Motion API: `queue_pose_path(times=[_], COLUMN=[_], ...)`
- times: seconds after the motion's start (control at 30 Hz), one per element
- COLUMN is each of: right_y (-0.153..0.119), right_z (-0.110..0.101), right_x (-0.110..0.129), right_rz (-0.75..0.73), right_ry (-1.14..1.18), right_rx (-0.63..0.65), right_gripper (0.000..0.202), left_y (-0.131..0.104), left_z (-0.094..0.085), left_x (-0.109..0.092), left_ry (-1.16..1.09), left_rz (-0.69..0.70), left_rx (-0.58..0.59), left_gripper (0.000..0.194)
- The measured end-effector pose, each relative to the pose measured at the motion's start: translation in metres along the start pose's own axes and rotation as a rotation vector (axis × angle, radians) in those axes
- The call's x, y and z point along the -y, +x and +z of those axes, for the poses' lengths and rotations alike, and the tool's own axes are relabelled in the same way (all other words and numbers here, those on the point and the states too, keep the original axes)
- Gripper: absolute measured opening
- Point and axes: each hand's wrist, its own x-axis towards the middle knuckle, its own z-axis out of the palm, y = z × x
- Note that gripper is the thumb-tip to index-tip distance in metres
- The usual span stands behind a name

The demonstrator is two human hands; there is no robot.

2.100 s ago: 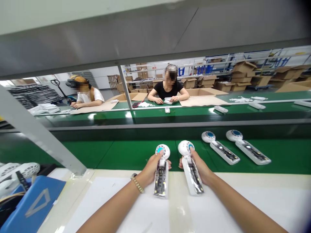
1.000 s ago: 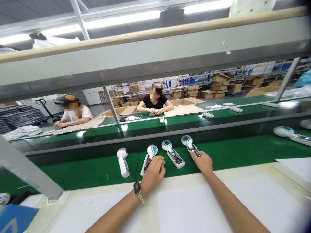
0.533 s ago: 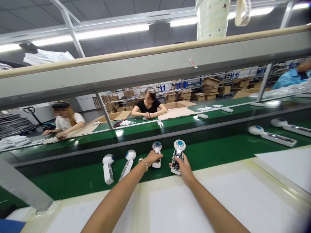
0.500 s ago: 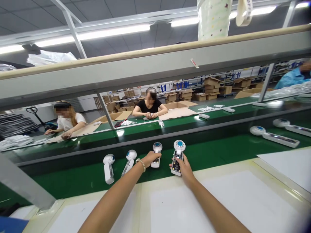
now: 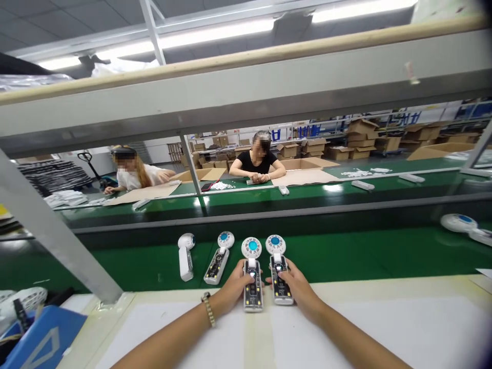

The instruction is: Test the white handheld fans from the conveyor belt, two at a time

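My left hand [image 5: 232, 289] is closed around a white handheld fan [image 5: 253, 296], its thumb on the exposed dark circuit board. That fan's round vented head has a bright blue centre and points away from me. In my right hand [image 5: 299, 288] is a matching handheld fan [image 5: 279, 293], also with its board uncovered and my thumb pressed on it. Both are held upright side by side above the near edge of the belt. To the left on the green belt lie another open-backed fan [image 5: 217, 265] and a fan turned on its side [image 5: 185, 264].
The green conveyor belt [image 5: 365, 256] runs across, with a further fan [image 5: 459, 223] at far right. A white-topped bench [image 5: 365, 318] is nearest me. A blue bin [image 5: 54, 333] stands lower left by a metal post [image 5: 57, 225]. Two co-workers sit beyond, below an overhead shelf [image 5: 230, 97].
My left hand has lifted its fan off the belt and drawn it closer, beside the right one. The right-hand fan has also come nearer. The view has turned left.
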Motion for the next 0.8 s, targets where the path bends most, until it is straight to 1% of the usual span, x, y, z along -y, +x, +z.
queue_pose_path(times=[0.1,0.2,0.3,0.43,0.53,0.63,0.8], right_y=[0.006,0.007,0.003,-0.001,-0.002,-0.003,-0.003], right_z=[0.008,0.010,0.010,0.009,0.009,0.009,0.008], right_x=[-0.008,-0.012,-0.009,-0.004,-0.003,-0.002,-0.002], right_rz=[-0.012,-0.014,-0.005,0.008,-0.025,-0.020,-0.046], right_ry=[-0.019,-0.007,-0.013,-0.027,-0.052,-0.069,-0.114], right_rx=[0.010,0.025,0.054,0.061,0.068,0.087,0.097], right_gripper=[0.052,0.055,0.057,0.060,0.056,0.053,0.056], left_y=[0.004,0.003,0.001,0.002,0.003,0.003,0.002], left_z=[-0.004,-0.007,-0.009,-0.010,-0.008,-0.006,-0.008], left_x=[0.002,0.005,0.006,0.007,0.008,0.007,0.008], left_ry=[0.006,0.019,0.028,0.059,0.040,0.045,0.068], left_rz=[0.050,0.067,0.080,0.094,0.083,0.073,0.083], left_rx=[0.008,0.029,0.036,0.022,0.000,-0.028,0.005], left_gripper=[0.040,0.042,0.044,0.045,0.045,0.043,0.045])
